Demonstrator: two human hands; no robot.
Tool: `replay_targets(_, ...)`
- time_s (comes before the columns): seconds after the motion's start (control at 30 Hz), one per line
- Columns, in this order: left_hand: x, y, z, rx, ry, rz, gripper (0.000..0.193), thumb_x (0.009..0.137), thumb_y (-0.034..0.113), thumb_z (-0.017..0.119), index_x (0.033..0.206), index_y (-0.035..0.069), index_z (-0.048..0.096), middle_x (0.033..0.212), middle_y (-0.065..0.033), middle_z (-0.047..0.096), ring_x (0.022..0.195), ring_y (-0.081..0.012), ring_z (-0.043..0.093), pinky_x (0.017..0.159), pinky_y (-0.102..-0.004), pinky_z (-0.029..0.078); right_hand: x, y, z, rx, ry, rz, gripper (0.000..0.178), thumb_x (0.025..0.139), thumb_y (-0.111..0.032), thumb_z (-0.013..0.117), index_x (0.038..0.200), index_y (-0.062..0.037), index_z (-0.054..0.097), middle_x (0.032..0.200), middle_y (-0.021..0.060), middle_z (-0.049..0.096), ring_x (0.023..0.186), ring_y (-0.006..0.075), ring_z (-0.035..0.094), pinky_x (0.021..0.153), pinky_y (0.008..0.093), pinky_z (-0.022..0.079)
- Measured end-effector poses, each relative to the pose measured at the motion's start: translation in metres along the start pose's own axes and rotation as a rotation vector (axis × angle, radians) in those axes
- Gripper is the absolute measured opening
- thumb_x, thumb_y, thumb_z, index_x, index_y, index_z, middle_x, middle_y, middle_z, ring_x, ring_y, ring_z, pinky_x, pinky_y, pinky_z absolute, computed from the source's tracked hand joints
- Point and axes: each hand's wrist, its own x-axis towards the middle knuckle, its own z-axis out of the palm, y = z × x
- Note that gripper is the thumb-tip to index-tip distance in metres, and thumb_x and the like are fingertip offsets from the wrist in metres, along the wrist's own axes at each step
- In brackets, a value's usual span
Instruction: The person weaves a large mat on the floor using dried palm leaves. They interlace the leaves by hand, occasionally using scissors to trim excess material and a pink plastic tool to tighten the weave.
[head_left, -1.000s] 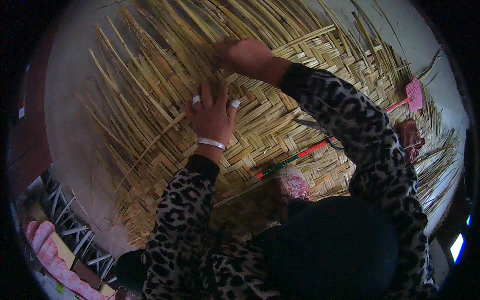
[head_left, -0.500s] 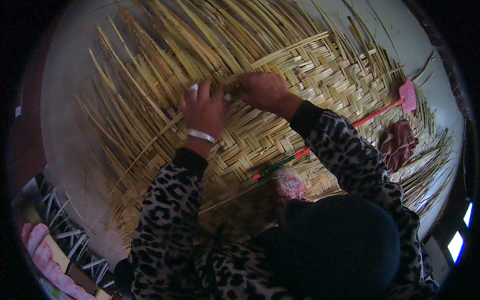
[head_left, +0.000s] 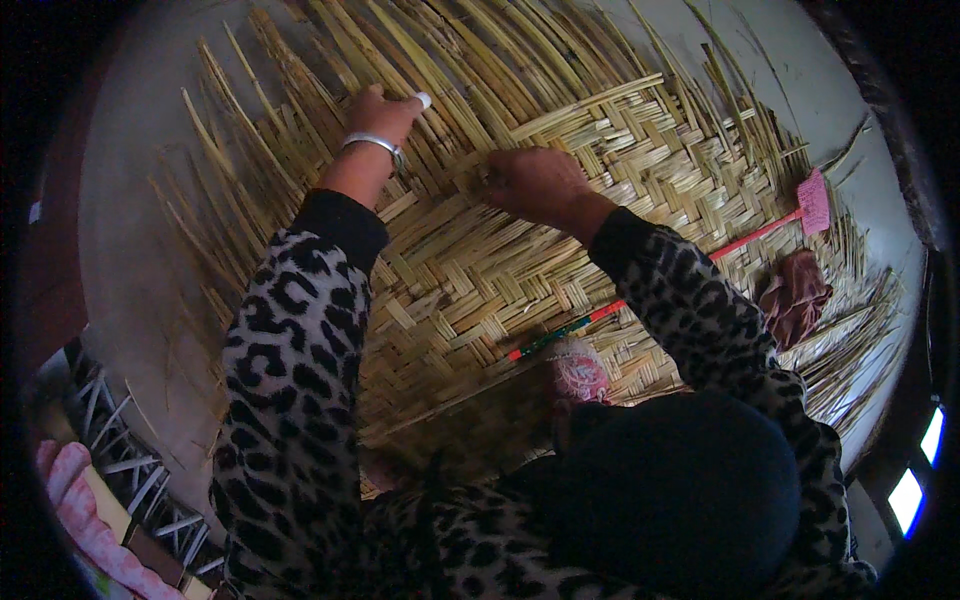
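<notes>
A partly woven mat point(head_left: 480, 290) of flat yellow-brown cane strips lies in front of me, its weave in a zigzag pattern. Long loose strips point(head_left: 470, 65) fan out from its far edge. My left hand point(head_left: 385, 115), with a silver bangle and a white wrapping on a digit, is curled over the loose strips at the far left; what its fingers grip is hidden. At the weave's far edge my right hand point(head_left: 540, 185) is closed in a fist, pinching cane strips beside a crosswise strip point(head_left: 590, 105).
A pink flyswatter point(head_left: 815, 200) with a red handle lies across the mat's right side, near a crumpled brown cloth point(head_left: 795, 298). A foot in a pink patterned sock point(head_left: 578, 370) rests at the near edge. Pink fabric point(head_left: 75, 485) and a metal rack point(head_left: 150, 490) stand lower left.
My left hand has moved away from beside the right one, farther out and slightly left over the loose strips. The right hand stays almost in place, still closed at the weave's edge.
</notes>
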Motion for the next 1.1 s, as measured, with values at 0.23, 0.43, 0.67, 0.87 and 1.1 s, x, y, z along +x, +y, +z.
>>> replay_targets(0.23,-0.012,0.006,-0.028,-0.359,-0.308,-0.104,0.039,0.070,0.033,0.082,0.085,0.004,0.061,0.077,-0.0066,0.065,0.064,-0.0118,0.058,0.052,-0.0277,0.045,0.007,-0.005,0.008,-0.091,-0.033,0.044,0.037,0.078,-0.046,0.062,0.088,-0.0100,0.063,0.078,0.0133,0.067,0.075,0.0315,0.066,0.065,0.0463,0.051)
replay_targets(0.43,-0.017,-0.002,-0.018,0.000,-0.351,0.194,0.049,0.071,0.041,0.078,0.089,-0.002,0.062,0.081,-0.0149,0.067,0.072,-0.0291,0.063,0.066,-0.0431,0.050,0.007,-0.007,0.006,0.043,-0.052,0.083,0.037,0.079,-0.048,0.061,0.085,-0.0110,0.064,0.077,0.0139,0.066,0.076,0.0327,0.066,0.065,0.0461,0.051)
replay_targets(0.67,-0.031,0.008,-0.006,0.530,-0.142,0.150,0.056,0.075,0.045,0.074,0.106,0.000,0.062,0.098,-0.0211,0.066,0.091,-0.0393,0.064,0.075,-0.0474,0.052,0.000,0.002,0.010,0.078,0.062,0.055,0.036,0.083,-0.046,0.060,0.086,-0.0101,0.064,0.079,0.0144,0.066,0.074,0.0332,0.065,0.065,0.0437,0.052)
replay_targets(0.87,-0.050,0.015,-0.010,0.453,0.006,0.066,0.056,0.077,0.041,0.074,0.113,0.003,0.055,0.101,-0.0206,0.065,0.097,-0.0368,0.063,0.077,-0.0495,0.051,-0.020,0.063,-0.019,0.681,0.247,0.437,0.042,0.085,-0.037,0.067,0.107,-0.0014,0.060,0.080,0.0124,0.067,0.071,0.0244,0.066,0.066,0.0361,0.054)
replay_targets(1.1,-0.090,0.070,0.034,0.388,-0.177,0.572,0.044,0.085,0.016,0.062,0.127,0.012,0.048,0.127,-0.0155,0.052,0.100,-0.0387,0.060,0.078,-0.0482,0.052,-0.033,0.093,-0.039,1.640,0.294,0.357,0.039,0.096,-0.024,0.055,0.123,0.0036,0.050,0.101,0.0146,0.066,0.080,0.0195,0.066,0.068,0.0303,0.056)
